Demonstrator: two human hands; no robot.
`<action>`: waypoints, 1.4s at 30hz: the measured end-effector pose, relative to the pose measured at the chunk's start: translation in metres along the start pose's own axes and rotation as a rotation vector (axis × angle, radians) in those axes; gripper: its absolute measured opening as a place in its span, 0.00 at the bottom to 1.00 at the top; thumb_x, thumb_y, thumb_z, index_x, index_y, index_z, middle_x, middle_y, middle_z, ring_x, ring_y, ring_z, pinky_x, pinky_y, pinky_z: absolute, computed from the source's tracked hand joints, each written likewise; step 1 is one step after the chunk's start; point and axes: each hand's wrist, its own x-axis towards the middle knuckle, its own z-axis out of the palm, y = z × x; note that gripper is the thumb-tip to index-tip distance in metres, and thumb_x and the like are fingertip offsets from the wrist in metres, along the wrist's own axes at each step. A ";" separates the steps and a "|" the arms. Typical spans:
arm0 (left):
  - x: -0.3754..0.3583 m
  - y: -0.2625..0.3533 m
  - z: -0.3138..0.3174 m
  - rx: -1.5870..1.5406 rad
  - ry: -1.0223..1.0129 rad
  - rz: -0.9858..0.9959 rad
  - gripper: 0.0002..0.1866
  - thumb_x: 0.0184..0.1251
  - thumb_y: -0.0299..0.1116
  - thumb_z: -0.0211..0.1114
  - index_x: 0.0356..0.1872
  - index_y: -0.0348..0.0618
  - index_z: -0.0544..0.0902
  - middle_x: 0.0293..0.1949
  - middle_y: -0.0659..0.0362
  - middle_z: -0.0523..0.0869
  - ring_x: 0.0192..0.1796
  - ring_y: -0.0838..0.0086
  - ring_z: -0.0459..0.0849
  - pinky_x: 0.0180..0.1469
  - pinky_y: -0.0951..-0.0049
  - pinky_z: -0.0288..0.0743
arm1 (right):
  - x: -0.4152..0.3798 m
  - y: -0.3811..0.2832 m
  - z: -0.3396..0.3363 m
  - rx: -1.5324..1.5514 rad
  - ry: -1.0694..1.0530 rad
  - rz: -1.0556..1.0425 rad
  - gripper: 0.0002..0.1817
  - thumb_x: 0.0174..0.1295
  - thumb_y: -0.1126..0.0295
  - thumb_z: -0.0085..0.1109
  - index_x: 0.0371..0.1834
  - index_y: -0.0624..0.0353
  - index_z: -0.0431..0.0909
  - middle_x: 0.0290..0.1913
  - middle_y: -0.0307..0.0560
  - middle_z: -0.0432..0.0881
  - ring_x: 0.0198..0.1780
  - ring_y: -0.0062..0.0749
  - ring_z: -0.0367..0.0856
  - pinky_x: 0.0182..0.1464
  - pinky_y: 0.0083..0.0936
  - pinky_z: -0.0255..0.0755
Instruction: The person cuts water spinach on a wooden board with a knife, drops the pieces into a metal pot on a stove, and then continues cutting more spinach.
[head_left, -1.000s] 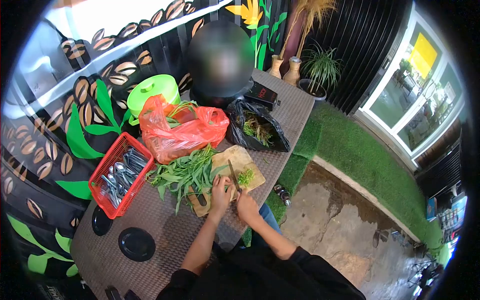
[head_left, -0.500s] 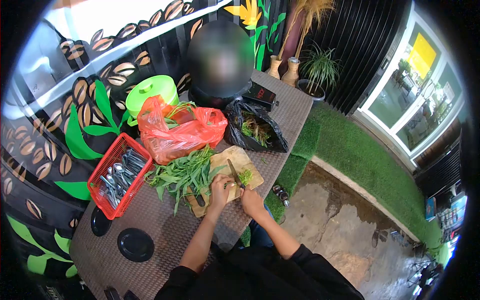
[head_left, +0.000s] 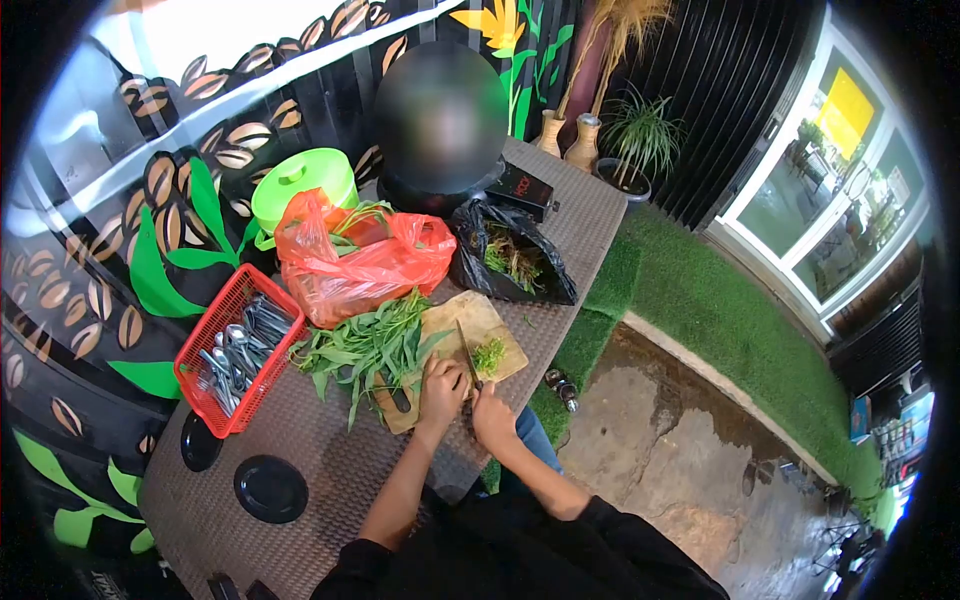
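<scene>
A wooden cutting board [head_left: 508,338] lies near the table's front edge. Over its near side, my left hand [head_left: 441,392] is closed with curled fingers beside the blade, pressed on leafy greens whose held part is mostly hidden. My right hand [head_left: 493,418] grips the handle of a knife [head_left: 466,345], its blade pointing away across the board. Right of the blade sits a small heap of chopped greens [head_left: 489,355]. A pile of long-leaved greens [head_left: 365,347] spreads left of the board and over its edge, touching my left hand's side.
Behind the board are a red plastic bag [head_left: 345,275] and a black plastic bag [head_left: 555,283] holding plant scraps. A red basket [head_left: 236,351] of cutlery, a green lidded container [head_left: 305,185] and black plates [head_left: 271,489] stand on the woven table [head_left: 340,540]. A blurred round shape covers the back.
My right hand has shifted slightly left and toward me with the knife. My left fingers are more curled in. The chopped heap looks a little more spread.
</scene>
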 end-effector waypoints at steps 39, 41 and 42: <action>0.008 -0.003 0.002 -0.157 -0.029 -0.162 0.11 0.54 0.22 0.64 0.41 0.34 0.81 0.34 0.51 0.82 0.43 0.58 0.78 0.48 0.60 0.70 | 0.006 0.002 0.009 -0.085 0.009 0.019 0.22 0.70 0.55 0.39 0.48 0.67 0.64 0.31 0.64 0.82 0.35 0.59 0.83 0.36 0.48 0.77; 0.013 0.006 -0.002 -0.337 -0.022 -0.271 0.15 0.54 0.20 0.64 0.45 0.36 0.75 0.33 0.51 0.82 0.43 0.56 0.79 0.46 0.59 0.70 | 0.019 0.001 0.002 -0.039 0.029 -0.010 0.21 0.69 0.55 0.40 0.46 0.68 0.65 0.30 0.66 0.81 0.34 0.60 0.82 0.35 0.49 0.77; 0.010 0.006 -0.001 -0.337 -0.026 -0.274 0.15 0.54 0.20 0.64 0.45 0.36 0.75 0.33 0.51 0.82 0.43 0.56 0.79 0.46 0.59 0.70 | 0.023 0.001 0.000 0.013 0.041 -0.030 0.21 0.69 0.56 0.41 0.44 0.68 0.65 0.29 0.69 0.80 0.33 0.61 0.82 0.35 0.50 0.76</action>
